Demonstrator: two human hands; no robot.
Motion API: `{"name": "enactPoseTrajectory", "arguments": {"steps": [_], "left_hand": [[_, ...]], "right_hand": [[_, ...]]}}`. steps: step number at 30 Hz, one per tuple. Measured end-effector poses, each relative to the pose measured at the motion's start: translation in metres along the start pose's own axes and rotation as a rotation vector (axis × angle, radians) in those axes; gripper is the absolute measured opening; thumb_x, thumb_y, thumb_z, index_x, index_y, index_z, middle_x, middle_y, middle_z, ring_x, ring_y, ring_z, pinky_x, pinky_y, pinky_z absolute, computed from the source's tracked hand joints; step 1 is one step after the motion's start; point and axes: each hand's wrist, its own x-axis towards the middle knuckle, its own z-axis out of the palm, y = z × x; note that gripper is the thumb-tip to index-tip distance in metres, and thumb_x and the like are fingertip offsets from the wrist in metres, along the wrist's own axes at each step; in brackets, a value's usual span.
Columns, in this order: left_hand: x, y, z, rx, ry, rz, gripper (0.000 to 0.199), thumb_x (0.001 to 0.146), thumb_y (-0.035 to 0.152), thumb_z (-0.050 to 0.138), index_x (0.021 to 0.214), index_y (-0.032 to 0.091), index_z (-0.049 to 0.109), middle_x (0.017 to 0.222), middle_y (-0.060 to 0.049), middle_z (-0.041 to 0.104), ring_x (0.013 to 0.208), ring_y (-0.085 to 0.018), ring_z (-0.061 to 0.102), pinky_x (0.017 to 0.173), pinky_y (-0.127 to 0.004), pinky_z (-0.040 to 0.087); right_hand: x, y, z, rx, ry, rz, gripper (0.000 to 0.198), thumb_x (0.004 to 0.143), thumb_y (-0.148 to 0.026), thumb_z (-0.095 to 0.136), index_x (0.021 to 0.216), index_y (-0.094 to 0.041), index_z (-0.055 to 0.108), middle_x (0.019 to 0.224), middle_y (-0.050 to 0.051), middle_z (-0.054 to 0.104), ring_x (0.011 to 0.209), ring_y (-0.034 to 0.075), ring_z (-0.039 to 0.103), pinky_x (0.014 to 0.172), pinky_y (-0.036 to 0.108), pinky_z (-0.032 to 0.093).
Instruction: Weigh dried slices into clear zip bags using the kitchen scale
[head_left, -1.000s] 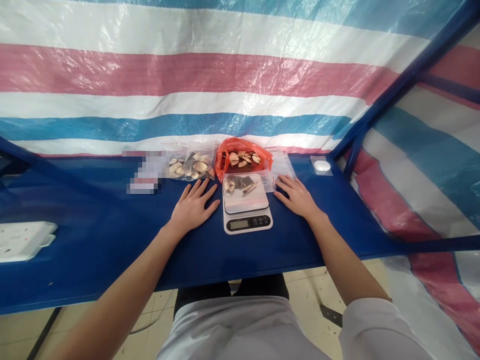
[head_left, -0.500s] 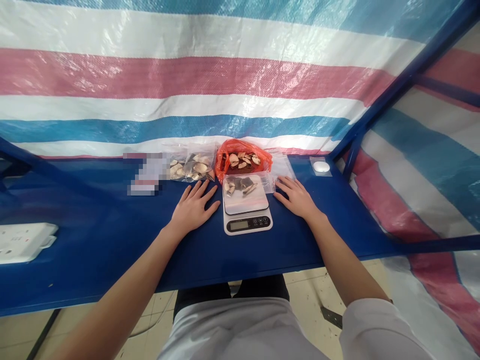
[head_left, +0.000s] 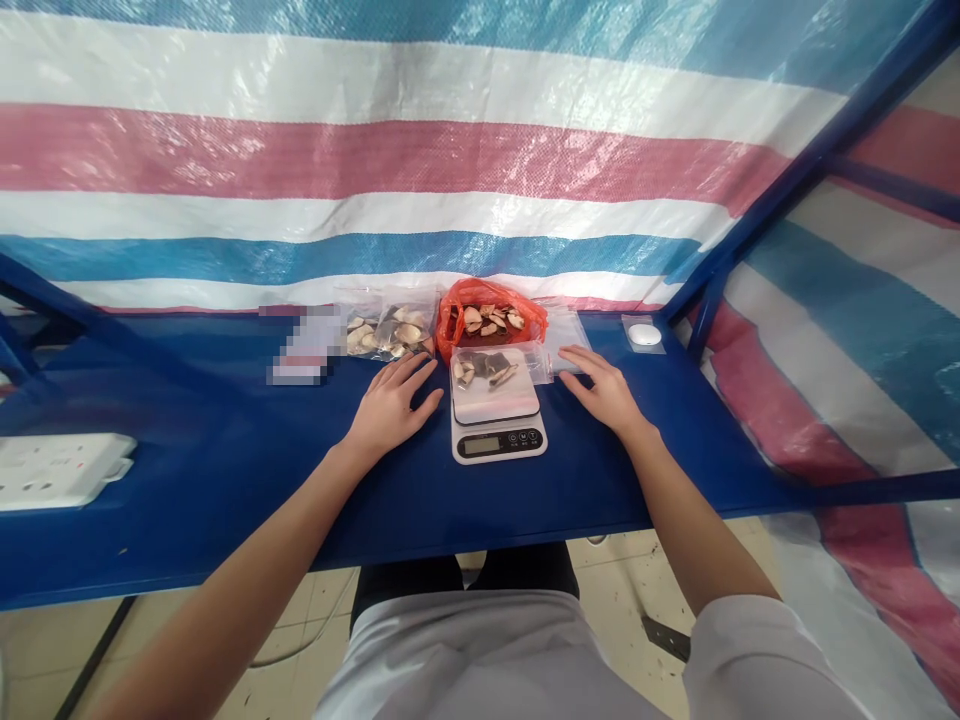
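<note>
A small white digital scale [head_left: 498, 432] stands on the blue table [head_left: 225, 470]. On its platform lies a clear zip bag [head_left: 487, 371] with a few dried slices inside. My left hand [head_left: 391, 405] rests flat on the table just left of the scale, fingers spread, holding nothing. On the right side of the scale my right hand [head_left: 604, 389] lies flat, its fingertips touching empty clear bags [head_left: 566, 330]. Behind the scale sits an open red plastic bag [head_left: 491, 318] full of dried slices.
Two filled clear bags [head_left: 390, 330] lie left of the red bag, beside a blurred packet [head_left: 304, 345]. A white power strip [head_left: 56, 468] sits at the table's left edge. A small white round object [head_left: 644, 334] lies at the back right. Striped tarpaulin [head_left: 375, 160] closes off the back and right.
Both hands have slid slightly forward, the right one onto the empty clear bags. The view has shifted a little; the scale and bags stay put.
</note>
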Motion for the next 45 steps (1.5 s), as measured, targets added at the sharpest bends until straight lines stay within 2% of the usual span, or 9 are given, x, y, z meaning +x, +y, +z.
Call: {"name": "enactPoseTrajectory", "arguments": {"steps": [4,9,14,20,28,31,34,40,45], "left_hand": [[0.013,0.011,-0.009,-0.116,0.039,0.055,0.048,0.099,0.049,0.047,0.135,0.023,0.064,0.144,-0.012,0.062,0.138,-0.032,0.053,0.116,-0.053,0.043],[0.028,0.026,-0.011,-0.277,-0.026,0.078,0.054,0.1,0.057,0.044,0.132,0.019,0.066,0.141,-0.011,0.064,0.134,-0.027,0.057,0.119,-0.045,0.043],[0.034,0.034,-0.003,-0.35,-0.059,0.107,0.055,0.099,0.059,0.044,0.126,0.018,0.07,0.138,-0.011,0.066,0.129,-0.026,0.061,0.117,-0.042,0.045],[0.033,0.031,0.001,-0.338,-0.067,0.13,0.051,0.1,0.055,0.045,0.125,0.018,0.071,0.135,-0.01,0.068,0.131,-0.026,0.06,0.117,-0.042,0.044],[0.038,0.028,-0.002,-0.38,-0.042,0.132,0.048,0.098,0.053,0.05,0.122,0.018,0.072,0.126,-0.011,0.073,0.123,-0.027,0.064,0.112,-0.042,0.048],[0.047,0.028,-0.004,-0.44,-0.012,0.087,0.049,0.096,0.056,0.052,0.118,0.018,0.073,0.122,-0.012,0.074,0.114,-0.027,0.068,0.107,-0.041,0.051],[0.06,0.031,-0.006,-0.523,-0.001,0.003,0.052,0.093,0.059,0.055,0.118,0.018,0.074,0.124,-0.012,0.074,0.116,-0.029,0.067,0.107,-0.042,0.05],[0.086,0.049,-0.009,-0.916,-0.082,-0.198,0.057,0.077,0.065,0.075,0.112,0.021,0.079,0.12,-0.01,0.075,0.119,-0.034,0.066,0.106,-0.046,0.051],[0.089,0.055,-0.003,-1.183,-0.22,-0.378,0.056,0.071,0.059,0.083,0.11,0.019,0.079,0.11,-0.01,0.077,0.103,-0.029,0.071,0.091,-0.04,0.058]], "right_hand": [[0.004,-0.012,0.0,0.278,0.076,0.173,0.039,0.092,-0.047,0.063,0.12,-0.024,0.074,0.123,0.007,0.075,0.12,0.029,0.069,0.111,0.047,0.051],[0.009,-0.025,0.013,0.593,0.077,0.337,0.051,0.078,-0.055,0.077,0.115,-0.021,0.077,0.11,0.007,0.079,0.107,0.03,0.074,0.101,0.047,0.059],[0.015,-0.036,0.016,0.703,0.062,0.349,0.05,0.067,-0.056,0.085,0.101,-0.019,0.081,0.108,0.008,0.08,0.106,0.031,0.074,0.098,0.046,0.061],[0.017,-0.036,0.014,0.74,0.006,0.382,0.046,0.061,-0.055,0.089,0.09,-0.019,0.082,0.096,0.007,0.081,0.091,0.029,0.077,0.093,0.047,0.063],[0.023,-0.037,0.005,0.67,-0.075,0.277,0.036,0.069,-0.05,0.085,0.089,-0.02,0.082,0.092,0.006,0.08,0.089,0.028,0.075,0.087,0.044,0.063],[0.032,-0.041,-0.004,0.624,-0.089,0.178,0.03,0.075,-0.048,0.081,0.088,-0.021,0.082,0.09,0.005,0.08,0.089,0.027,0.075,0.087,0.042,0.061],[0.043,-0.046,-0.013,0.587,-0.102,0.117,0.025,0.078,-0.045,0.08,0.09,-0.023,0.083,0.09,0.004,0.08,0.088,0.026,0.075,0.085,0.04,0.061],[0.067,-0.06,-0.023,0.595,-0.12,0.003,0.021,0.078,-0.042,0.079,0.09,-0.025,0.084,0.094,0.003,0.081,0.095,0.026,0.075,0.09,0.039,0.059],[0.08,-0.064,-0.02,0.633,-0.136,-0.006,0.025,0.077,-0.046,0.078,0.09,-0.024,0.083,0.095,0.003,0.081,0.094,0.026,0.075,0.092,0.041,0.058]]}}
